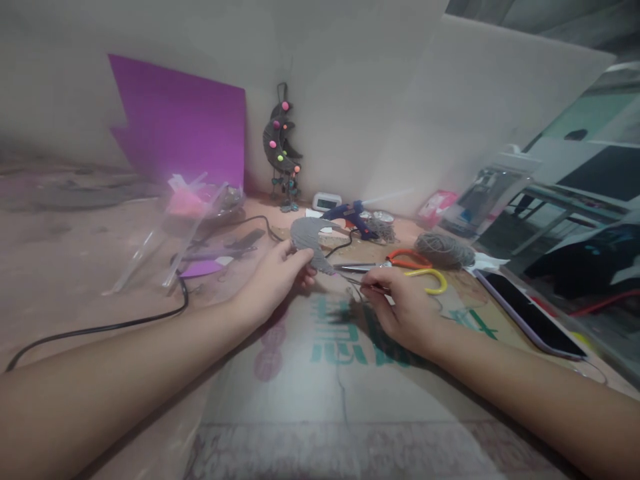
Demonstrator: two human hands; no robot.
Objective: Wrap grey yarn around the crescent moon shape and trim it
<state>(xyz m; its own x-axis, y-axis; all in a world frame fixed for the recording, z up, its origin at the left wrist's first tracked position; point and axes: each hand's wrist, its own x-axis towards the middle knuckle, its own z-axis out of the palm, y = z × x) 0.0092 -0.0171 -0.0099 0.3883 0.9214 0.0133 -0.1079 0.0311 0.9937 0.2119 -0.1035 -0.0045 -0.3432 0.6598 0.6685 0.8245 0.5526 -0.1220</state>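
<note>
A crescent moon wrapped in grey yarn (306,237) is held up over the cardboard. My left hand (287,270) is closed on its lower left side, with the thumb on the front. Pinched in my right hand (397,300) is a slim pointed tool that looks like tweezers (353,280). Its tip reaches toward the moon's lower point, where a strand of yarn hangs; whether the two touch, I cannot tell. Just behind my right hand lie scissors with an orange and yellow handle (434,281).
A blue glue gun (353,215), a small white clock (327,201) and a ball of grey yarn (444,250) sit behind my hands. On the right lies a phone (533,313). A finished moon hanging (280,137) and purple sheet (190,127) stand against the wall. A black cord (115,327) crosses the left.
</note>
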